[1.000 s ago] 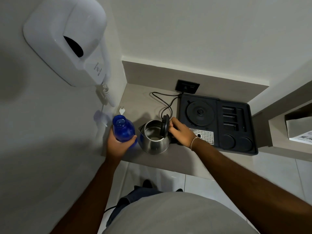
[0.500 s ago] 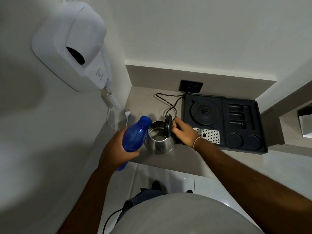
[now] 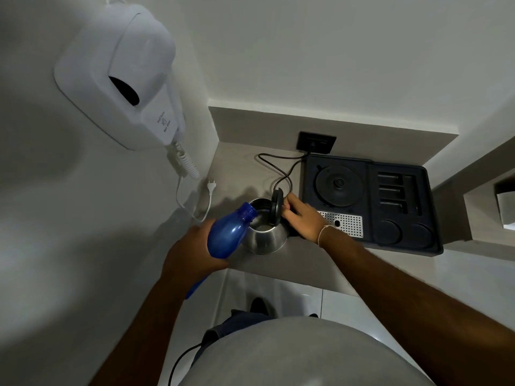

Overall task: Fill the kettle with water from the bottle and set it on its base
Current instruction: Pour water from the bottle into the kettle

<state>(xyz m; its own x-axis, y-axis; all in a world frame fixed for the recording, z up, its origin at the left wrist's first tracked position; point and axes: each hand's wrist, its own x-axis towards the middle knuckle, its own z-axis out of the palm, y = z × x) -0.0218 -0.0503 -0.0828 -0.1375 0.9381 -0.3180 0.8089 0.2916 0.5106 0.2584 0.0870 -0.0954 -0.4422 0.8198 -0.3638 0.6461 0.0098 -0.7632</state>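
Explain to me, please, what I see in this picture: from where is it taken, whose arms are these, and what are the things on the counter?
The picture comes from one wide-angle camera worn on a person's head, looking down, so the two arms are that person's own. There is no machine here.

The left hand holds a blue bottle, tilted with its mouth at the open top of a steel kettle. The kettle stands on a grey counter with its black lid raised. The right hand grips the kettle at its handle side.

To the right lies a black tray holding the round kettle base, which is free. A black cord runs from it to a wall socket. A white hair dryer hangs on the left wall, its plug unplugged on the counter.
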